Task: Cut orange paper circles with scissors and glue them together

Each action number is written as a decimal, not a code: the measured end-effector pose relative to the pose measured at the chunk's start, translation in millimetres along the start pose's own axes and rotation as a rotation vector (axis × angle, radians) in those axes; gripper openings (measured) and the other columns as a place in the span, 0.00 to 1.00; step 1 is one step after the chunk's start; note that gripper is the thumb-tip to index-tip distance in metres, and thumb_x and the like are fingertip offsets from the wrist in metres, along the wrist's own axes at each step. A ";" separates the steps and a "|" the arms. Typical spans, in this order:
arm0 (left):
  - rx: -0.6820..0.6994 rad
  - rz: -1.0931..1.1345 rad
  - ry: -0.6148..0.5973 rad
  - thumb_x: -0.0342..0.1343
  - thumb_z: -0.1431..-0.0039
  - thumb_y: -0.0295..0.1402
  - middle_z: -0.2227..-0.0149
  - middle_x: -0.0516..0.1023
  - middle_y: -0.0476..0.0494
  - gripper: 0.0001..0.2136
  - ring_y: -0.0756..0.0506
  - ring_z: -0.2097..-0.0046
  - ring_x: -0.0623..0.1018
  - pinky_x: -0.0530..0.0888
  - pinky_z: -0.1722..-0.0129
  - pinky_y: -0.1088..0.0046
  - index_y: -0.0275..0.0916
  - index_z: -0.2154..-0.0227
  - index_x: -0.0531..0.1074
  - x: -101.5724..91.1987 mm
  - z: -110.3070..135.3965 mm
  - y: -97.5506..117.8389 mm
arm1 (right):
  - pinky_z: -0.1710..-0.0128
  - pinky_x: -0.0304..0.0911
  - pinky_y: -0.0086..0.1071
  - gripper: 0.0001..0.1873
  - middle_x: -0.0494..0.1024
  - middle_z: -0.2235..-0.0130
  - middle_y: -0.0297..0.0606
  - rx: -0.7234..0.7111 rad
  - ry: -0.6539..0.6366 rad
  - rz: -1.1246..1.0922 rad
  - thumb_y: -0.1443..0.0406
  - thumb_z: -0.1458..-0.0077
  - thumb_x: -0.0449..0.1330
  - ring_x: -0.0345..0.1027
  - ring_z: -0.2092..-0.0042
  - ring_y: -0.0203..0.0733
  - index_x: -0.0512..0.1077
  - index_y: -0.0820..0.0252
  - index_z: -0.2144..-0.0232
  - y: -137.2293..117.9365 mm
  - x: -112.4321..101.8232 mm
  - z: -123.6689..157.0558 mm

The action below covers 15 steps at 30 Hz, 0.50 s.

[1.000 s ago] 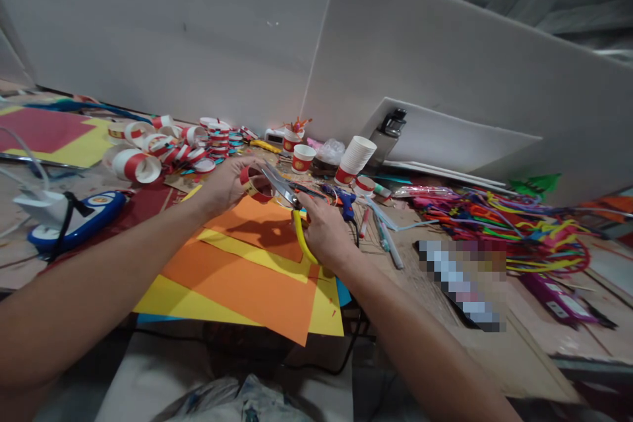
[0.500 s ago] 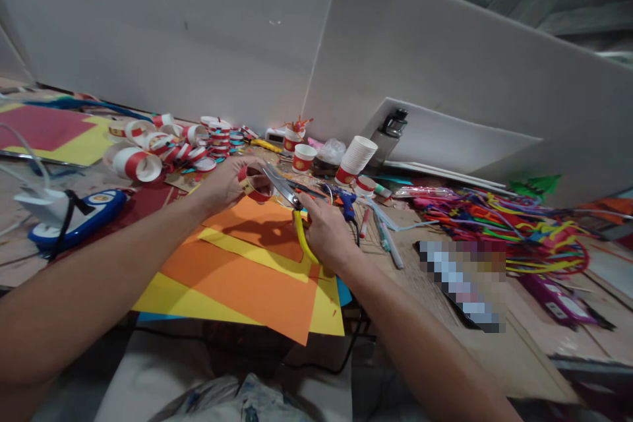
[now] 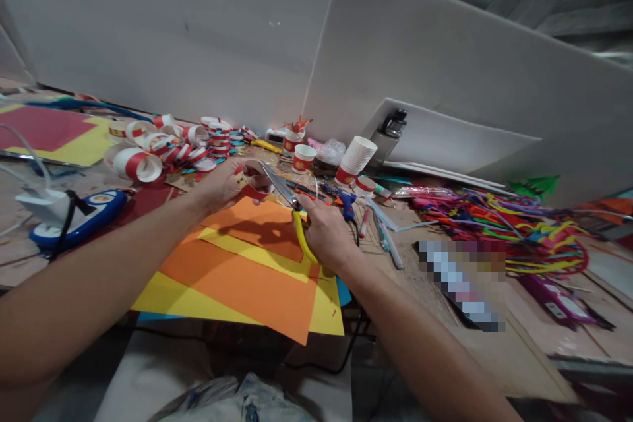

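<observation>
My left hand (image 3: 225, 186) is closed on a red-and-cream paper cup (image 3: 248, 184), held on its side above the paper sheets. In my right hand (image 3: 326, 231) is a pair of scissors (image 3: 301, 231) with yellow handles, its fingers wrapped through them. The metal blades point up and left and lie at the cup's right edge; whether they touch it I cannot tell. Below both hands are stacked orange (image 3: 242, 283) and yellow (image 3: 192, 297) paper sheets, with a blue one showing at the edges.
Cut cup rings (image 3: 136, 163) are heaped at the back left. A stack of paper cups (image 3: 356, 159), a lone cup (image 3: 303, 158) and a bottle (image 3: 388, 138) stand behind. A blue glue gun (image 3: 348, 203), markers and colourful pipe cleaners (image 3: 494, 217) lie to the right.
The cup in my left hand has turned slightly, so more of its red side faces me. My right hand and the scissors have hardly moved.
</observation>
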<state>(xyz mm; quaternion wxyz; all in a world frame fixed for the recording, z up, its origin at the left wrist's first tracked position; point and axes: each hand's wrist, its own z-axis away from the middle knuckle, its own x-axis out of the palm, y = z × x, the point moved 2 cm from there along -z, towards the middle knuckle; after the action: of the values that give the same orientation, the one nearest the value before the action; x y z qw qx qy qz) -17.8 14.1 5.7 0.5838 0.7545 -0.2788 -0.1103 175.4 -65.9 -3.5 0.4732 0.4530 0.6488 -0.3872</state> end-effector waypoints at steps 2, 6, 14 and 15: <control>-0.008 0.010 -0.006 0.69 0.53 0.37 0.80 0.70 0.48 0.13 0.51 0.77 0.70 0.68 0.79 0.76 0.35 0.79 0.73 -0.8 -0.1 -0.7 | 0.60 0.64 0.35 0.25 0.80 0.51 0.49 -0.004 0.001 0.010 0.59 0.35 0.50 0.75 0.56 0.50 0.67 0.59 0.39 -0.1 0.0 0.2; -0.020 0.019 -0.032 0.69 0.52 0.39 0.79 0.71 0.47 0.13 0.52 0.78 0.70 0.67 0.80 0.76 0.35 0.78 0.74 -3.7 0.3 -3.0 | 0.59 0.64 0.35 0.24 0.80 0.53 0.49 -0.011 0.003 0.029 0.59 0.34 0.49 0.75 0.55 0.50 0.67 0.60 0.40 -0.2 0.4 0.4; -0.032 0.020 -0.053 0.70 0.52 0.37 0.77 0.73 0.46 0.12 0.52 0.78 0.71 0.68 0.80 0.78 0.35 0.77 0.75 -10.7 -1.3 -8.4 | 0.59 0.64 0.35 0.24 0.81 0.54 0.49 -0.028 0.018 0.034 0.58 0.34 0.50 0.75 0.56 0.50 0.68 0.61 0.40 2.1 4.2 -0.4; -0.034 0.019 -0.048 0.70 0.52 0.36 0.77 0.73 0.46 0.11 0.52 0.78 0.71 0.68 0.80 0.78 0.35 0.77 0.76 -11.7 -1.6 -9.2 | 0.58 0.64 0.35 0.24 0.81 0.54 0.49 -0.031 0.021 0.031 0.59 0.34 0.50 0.75 0.56 0.50 0.68 0.60 0.40 2.2 4.3 -0.5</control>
<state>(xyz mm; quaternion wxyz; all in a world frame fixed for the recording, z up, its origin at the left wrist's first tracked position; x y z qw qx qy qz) -23.9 23.3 -4.4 0.5907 0.7390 -0.2980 -0.1273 176.8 -63.9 -7.7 0.4793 0.4597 0.6525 -0.3649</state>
